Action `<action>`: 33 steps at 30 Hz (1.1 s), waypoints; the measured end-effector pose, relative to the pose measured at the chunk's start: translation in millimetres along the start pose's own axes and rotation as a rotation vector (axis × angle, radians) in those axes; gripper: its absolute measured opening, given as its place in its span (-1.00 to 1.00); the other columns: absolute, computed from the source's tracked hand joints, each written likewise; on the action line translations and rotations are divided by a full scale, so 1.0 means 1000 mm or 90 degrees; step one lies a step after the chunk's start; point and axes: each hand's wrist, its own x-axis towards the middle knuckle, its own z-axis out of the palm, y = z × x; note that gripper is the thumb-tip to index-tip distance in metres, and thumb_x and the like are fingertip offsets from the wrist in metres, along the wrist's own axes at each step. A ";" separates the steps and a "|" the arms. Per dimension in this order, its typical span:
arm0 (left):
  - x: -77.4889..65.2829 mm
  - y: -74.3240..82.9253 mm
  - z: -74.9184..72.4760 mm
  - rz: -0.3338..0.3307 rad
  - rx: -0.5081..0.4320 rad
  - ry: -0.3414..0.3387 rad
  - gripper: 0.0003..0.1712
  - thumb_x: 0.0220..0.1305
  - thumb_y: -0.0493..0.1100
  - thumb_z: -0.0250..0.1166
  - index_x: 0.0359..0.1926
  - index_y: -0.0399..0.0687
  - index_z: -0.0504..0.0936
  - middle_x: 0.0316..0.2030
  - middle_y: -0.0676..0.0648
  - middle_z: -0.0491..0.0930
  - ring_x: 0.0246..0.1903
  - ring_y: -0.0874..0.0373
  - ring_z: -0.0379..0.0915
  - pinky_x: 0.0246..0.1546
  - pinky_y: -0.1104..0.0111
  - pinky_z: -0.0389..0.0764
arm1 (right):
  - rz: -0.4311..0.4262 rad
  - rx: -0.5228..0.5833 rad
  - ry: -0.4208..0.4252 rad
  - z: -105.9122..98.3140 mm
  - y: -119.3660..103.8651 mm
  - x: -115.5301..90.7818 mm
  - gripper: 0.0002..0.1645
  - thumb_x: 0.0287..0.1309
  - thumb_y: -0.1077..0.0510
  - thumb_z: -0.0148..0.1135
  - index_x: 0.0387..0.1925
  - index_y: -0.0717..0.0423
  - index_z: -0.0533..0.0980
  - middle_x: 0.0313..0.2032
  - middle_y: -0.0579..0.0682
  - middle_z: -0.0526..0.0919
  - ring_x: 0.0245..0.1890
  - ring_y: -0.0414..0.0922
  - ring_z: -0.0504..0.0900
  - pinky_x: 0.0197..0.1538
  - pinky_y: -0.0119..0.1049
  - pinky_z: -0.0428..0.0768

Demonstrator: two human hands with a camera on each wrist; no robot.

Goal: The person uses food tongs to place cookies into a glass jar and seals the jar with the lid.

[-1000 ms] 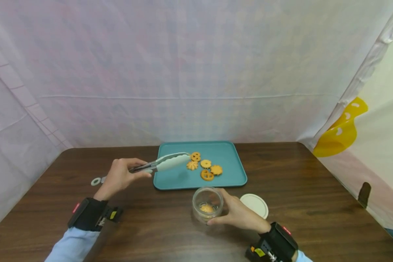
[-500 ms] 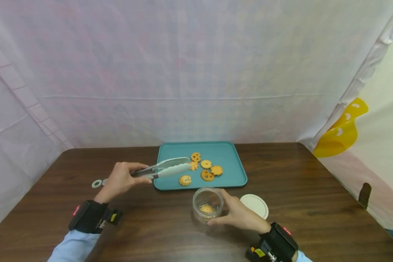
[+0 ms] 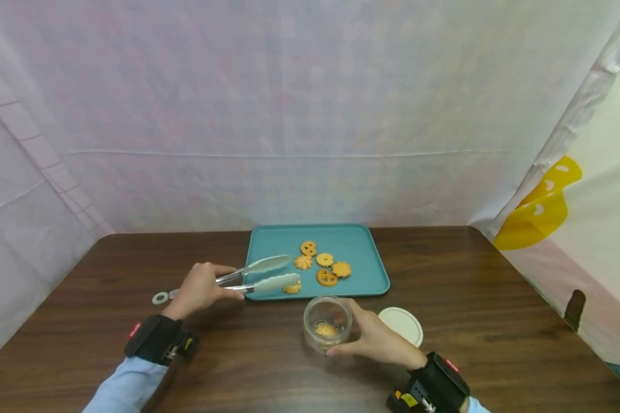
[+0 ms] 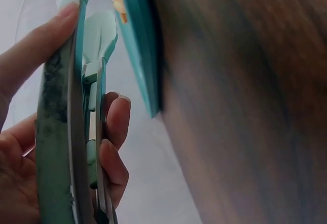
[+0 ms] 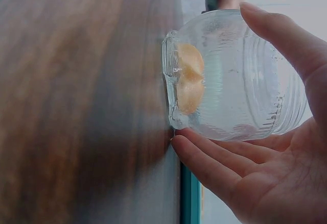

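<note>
My left hand (image 3: 201,289) holds silver tongs (image 3: 276,282) with pale green tips, thumb on one arm and fingers on the other. The tongs' arms stand spread over the left part of a teal tray (image 3: 364,246). Their nearer tip overlaps a scalloped cookie (image 3: 292,288) at the tray's front edge. With thumb and fingers around its side, my right hand (image 3: 374,338) grips a clear glass jar (image 3: 314,338) standing upright on the table before the tray. A golden cookie (image 5: 190,81) lies at the jar's bottom in the right wrist view.
Pretzels (image 3: 327,277) and flower-shaped cookies (image 3: 341,269) lie together mid-tray. A white round lid (image 3: 403,324) rests on the brown wooden table (image 3: 475,298), right of the jar and partly behind my right hand. A pale fabric wall (image 3: 310,115) rises behind the table.
The tongs have come down toward me and spread from nearly closed. A scalloped cookie now lies at the tray's front left, where none showed one second ago. The right hand and jar stay put.
</note>
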 end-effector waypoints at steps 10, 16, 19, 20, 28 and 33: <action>0.006 -0.002 0.005 -0.036 -0.007 -0.035 -0.29 -0.32 0.10 0.49 -0.14 -0.30 0.62 -0.27 -0.27 0.61 -0.35 0.02 0.50 -0.35 0.21 0.46 | 0.001 -0.022 0.009 -0.001 -0.002 -0.001 0.02 -0.21 -0.17 0.36 0.27 -0.04 0.08 0.04 -0.05 0.48 0.02 -0.12 0.46 -0.02 -0.24 0.42; 0.007 -0.005 0.007 -0.045 -0.006 -0.023 -0.26 -0.31 0.07 0.49 -0.13 -0.36 0.60 -0.27 -0.29 0.61 -0.43 0.08 0.45 -0.42 0.27 0.42 | -0.002 -0.006 0.003 -0.001 -0.003 0.000 0.00 -0.19 -0.13 0.36 0.27 -0.05 0.08 0.04 -0.02 0.48 0.02 -0.08 0.46 -0.04 -0.28 0.45; 0.007 -0.005 0.007 -0.051 -0.002 -0.014 -0.26 -0.31 0.07 0.49 -0.12 -0.36 0.59 -0.27 -0.30 0.60 -0.47 0.11 0.40 -0.45 0.30 0.38 | -0.001 -0.005 0.001 -0.001 -0.003 0.000 -0.01 -0.19 -0.14 0.36 0.27 -0.07 0.08 0.04 -0.02 0.48 0.02 -0.08 0.46 -0.04 -0.27 0.45; 0.007 -0.005 0.007 -0.049 -0.001 -0.010 -0.26 -0.31 0.07 0.49 -0.12 -0.37 0.59 -0.27 -0.30 0.60 -0.47 0.11 0.39 -0.46 0.31 0.38 | 0.001 -0.006 0.001 0.000 -0.003 0.000 -0.01 -0.19 -0.14 0.36 0.27 -0.08 0.08 0.04 -0.03 0.48 0.02 -0.09 0.46 -0.04 -0.28 0.45; 0.006 -0.007 0.006 -0.076 -0.023 -0.018 -0.16 -0.35 0.18 0.48 -0.07 -0.33 0.57 -0.20 -0.31 0.58 -0.41 0.08 0.37 -0.40 0.27 0.38 | 0.001 -0.021 0.008 0.000 -0.002 0.000 -0.01 -0.21 -0.18 0.35 0.26 -0.11 0.09 0.03 -0.07 0.48 0.01 -0.13 0.46 -0.04 -0.27 0.44; 0.007 -0.008 0.009 -0.069 -0.011 -0.030 -0.13 -0.38 0.18 0.49 -0.06 -0.33 0.57 -0.20 -0.31 0.58 -0.39 0.06 0.41 -0.36 0.23 0.40 | 0.004 -0.039 0.018 0.000 -0.002 0.000 -0.01 -0.23 -0.21 0.35 0.24 -0.10 0.11 0.02 -0.08 0.49 0.00 -0.15 0.47 -0.02 -0.24 0.42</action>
